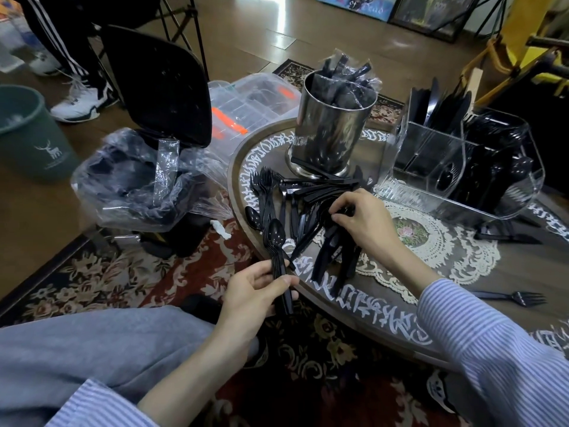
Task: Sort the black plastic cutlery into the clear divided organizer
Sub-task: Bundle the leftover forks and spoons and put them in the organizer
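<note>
Left hand (252,291): grip closed around stacked spoons (276,241) at bench (385,306) edge.
Right hand (366,223): pinching cutlery in pile (308,204).
Organizer (462,167): far right, partly filled.

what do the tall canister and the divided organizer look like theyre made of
Tall canister: looks like polished metal, probably stainless steel; its side mirrors the table lettering and dark cutlery.
Divided organizer: clear hard plastic, perhaps acrylic; the cutlery inside shows through its walls, and its edges catch bright glints.
</note>
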